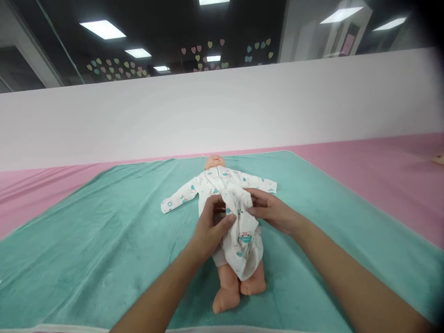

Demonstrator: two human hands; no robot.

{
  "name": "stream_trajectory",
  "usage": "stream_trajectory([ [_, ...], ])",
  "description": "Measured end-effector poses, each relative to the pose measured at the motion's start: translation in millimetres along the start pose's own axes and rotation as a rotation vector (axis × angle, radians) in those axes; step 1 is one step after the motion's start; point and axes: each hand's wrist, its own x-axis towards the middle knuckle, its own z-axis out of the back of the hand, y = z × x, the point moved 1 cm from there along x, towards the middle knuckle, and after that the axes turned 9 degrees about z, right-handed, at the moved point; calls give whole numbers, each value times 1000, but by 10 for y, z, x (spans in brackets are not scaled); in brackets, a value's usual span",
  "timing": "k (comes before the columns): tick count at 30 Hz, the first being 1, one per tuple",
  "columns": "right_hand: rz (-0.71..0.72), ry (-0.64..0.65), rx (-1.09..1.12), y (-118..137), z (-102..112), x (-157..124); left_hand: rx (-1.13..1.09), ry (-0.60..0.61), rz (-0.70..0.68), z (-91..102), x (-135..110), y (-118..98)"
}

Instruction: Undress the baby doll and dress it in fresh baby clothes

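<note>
A baby doll lies on its back on a teal blanket, head away from me and bare legs toward me. It wears a white printed onesie with the sleeves spread out to both sides. My left hand pinches the bunched lower part of the onesie at the doll's belly, fingers closed on the cloth. My right hand grips the same fold from the right side. The loose leg part of the garment hangs down over the doll's thighs.
The blanket covers a pink surface that shows on both sides. A white partition wall runs behind it. Dark glass above it carries pastel heart stickers. A small pale object sits at the far right edge.
</note>
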Motion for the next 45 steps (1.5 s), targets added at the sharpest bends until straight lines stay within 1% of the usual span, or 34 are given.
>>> stream_trajectory([
  [2,-4,59,-49,-24,-65,0,-26,-1,-38,-19,1,-1],
  [3,-11,84,-87,-42,-85,0,16,-4,-52,-29,2,-6],
  [6,-50,159,-251,-96,-124,4,234,-27,-87,-50,-1,-31],
  [8,-56,184,-335,-113,-156,14,302,-57,-84,-56,-5,-41],
  [12,-13,149,-363,-88,-225,39,330,-152,-1,-48,-17,-50],
  [15,-37,94,-252,-72,-202,46,343,-210,75,-25,-24,-77],
  [18,-60,21,-144,-59,-108,45,251,-245,184,16,-19,-110],
  [20,-81,-4,-131,-36,-52,41,127,-231,259,44,-10,-125],
  [22,-118,2,-146,5,-25,32,-15,-176,323,69,0,-139],
  [24,-160,43,-182,56,-23,19,-146,-104,345,95,7,-159],
  [26,-188,88,-233,103,-22,6,-280,-34,334,137,7,-186],
  [28,-219,137,-334,123,-2,-6,-442,36,308,205,-5,-208],
  [29,-237,167,-398,119,14,-10,-529,91,298,246,-16,-214],
  [30,-257,197,-458,104,34,-13,-603,187,280,287,-29,-218],
  [31,-275,225,-507,81,53,-14,-657,313,251,325,-45,-220],
  [32,-285,244,-536,52,70,-12,-686,447,217,358,-62,-221],
  [34,-273,241,-533,-2,93,-5,-680,696,129,406,-87,-229],
  [35,-255,228,-520,-23,97,0,-666,782,83,420,-92,-239],
  [36,-236,213,-507,-36,98,4,-658,821,54,428,-87,-251],
  [37,-219,195,-492,-42,97,7,-665,809,45,432,-74,-267],
  [38,-206,175,-468,-42,94,8,-678,756,49,432,-53,-284],
  [39,-194,153,-431,-38,90,7,-691,656,70,430,-27,-298],
  [41,-163,117,-311,-29,84,-1,-658,389,137,415,28,-311],
  [42,-138,105,-233,-29,82,-7,-602,280,150,396,48,-311],
  [43,-111,92,-153,-34,82,-14,-522,206,153,368,61,-306],
  [44,-89,75,-76,-44,84,-22,-424,175,163,328,66,-296],
  [45,-75,52,-7,-60,87,-31,-316,173,176,278,62,-281],
])
